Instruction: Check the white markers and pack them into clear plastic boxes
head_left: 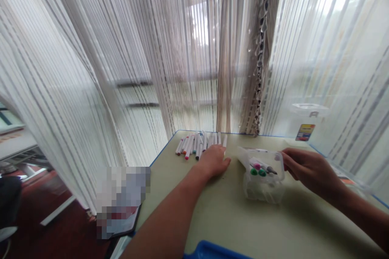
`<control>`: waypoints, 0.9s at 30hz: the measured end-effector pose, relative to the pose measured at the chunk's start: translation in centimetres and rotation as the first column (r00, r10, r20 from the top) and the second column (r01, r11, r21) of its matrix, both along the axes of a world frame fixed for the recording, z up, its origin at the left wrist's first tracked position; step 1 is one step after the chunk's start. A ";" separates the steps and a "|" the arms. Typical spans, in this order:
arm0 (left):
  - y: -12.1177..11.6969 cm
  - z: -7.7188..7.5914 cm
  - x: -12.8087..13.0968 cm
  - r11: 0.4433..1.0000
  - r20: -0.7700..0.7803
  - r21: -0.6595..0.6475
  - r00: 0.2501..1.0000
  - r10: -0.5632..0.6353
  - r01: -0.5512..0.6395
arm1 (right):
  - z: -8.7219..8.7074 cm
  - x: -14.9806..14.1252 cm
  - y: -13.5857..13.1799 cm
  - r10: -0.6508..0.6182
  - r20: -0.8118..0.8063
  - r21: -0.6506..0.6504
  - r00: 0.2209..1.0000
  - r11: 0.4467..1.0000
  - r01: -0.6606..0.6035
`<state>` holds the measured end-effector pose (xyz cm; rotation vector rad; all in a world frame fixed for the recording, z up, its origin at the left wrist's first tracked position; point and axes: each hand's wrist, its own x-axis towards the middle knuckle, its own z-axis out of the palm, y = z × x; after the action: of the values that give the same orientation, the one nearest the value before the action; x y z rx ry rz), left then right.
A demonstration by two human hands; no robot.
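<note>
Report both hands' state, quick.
Left hand: at the white markers; whether it grips any cannot be told.
Right hand: closed, holding the clear plastic box by its edge.

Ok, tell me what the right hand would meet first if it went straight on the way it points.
The clear plastic box: the right hand points at its right side and seems to grip it there, though exact contact is unclear.

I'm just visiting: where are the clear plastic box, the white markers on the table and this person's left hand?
Clear plastic box (263, 192): head view, on its front wall.
White markers (198, 145): head view, on a barrel mid-pile.
Left hand (213, 158): head view, on its back.
</note>
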<state>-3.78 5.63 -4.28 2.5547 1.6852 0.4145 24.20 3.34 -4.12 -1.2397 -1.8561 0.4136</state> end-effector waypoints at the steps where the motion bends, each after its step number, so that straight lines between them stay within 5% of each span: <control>1: 0.0 0.0 0.0 1.000 -0.001 0.000 1.000 0.001 -0.001 | 0.1 -0.1 0.0 -0.001 -0.003 0.000 1.000 1.000 0.001; 14: -0.6 0.4 0.3 0.998 -0.008 0.033 0.998 0.057 -0.057 | 0.3 -0.3 -0.2 0.003 0.001 0.032 1.000 0.999 -0.003; 27: -0.7 0.1 0.7 0.999 -0.033 0.023 0.999 -0.034 0.035 | 0.1 -0.1 -0.1 0.018 0.004 0.050 1.000 0.999 -0.018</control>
<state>-3.10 4.98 -4.22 2.6174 1.6541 0.3957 24.13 3.20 -4.05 -1.1917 -1.8711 0.3733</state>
